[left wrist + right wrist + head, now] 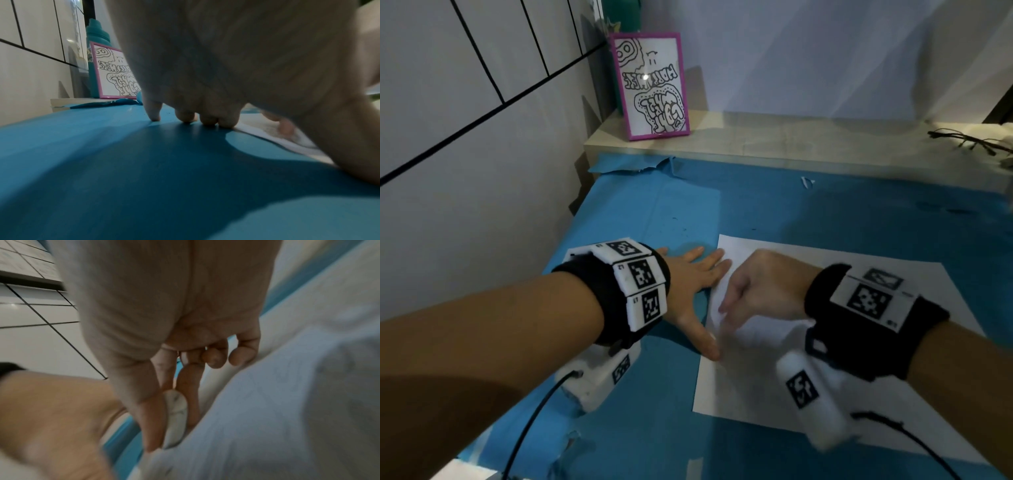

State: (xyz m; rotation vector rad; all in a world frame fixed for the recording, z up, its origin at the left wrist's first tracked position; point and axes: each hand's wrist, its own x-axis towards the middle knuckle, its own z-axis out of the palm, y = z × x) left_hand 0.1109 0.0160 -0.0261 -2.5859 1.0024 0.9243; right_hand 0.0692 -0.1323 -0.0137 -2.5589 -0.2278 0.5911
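R hand (763, 287) pinches white eraser (175, 417) over paper sheet (739, 387), visible in wrist cam only; L hand (690, 291), flat, touches sheet edge left of grip.

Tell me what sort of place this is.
Likely a home desk for drawing: a blue-covered table against a tiled wall, a framed doodle on a wooden shelf, and paper steadied by the left hand while the right hand pinches what looks like an eraser.

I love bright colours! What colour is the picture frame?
The frame is pink-purple, clearest in the head view.
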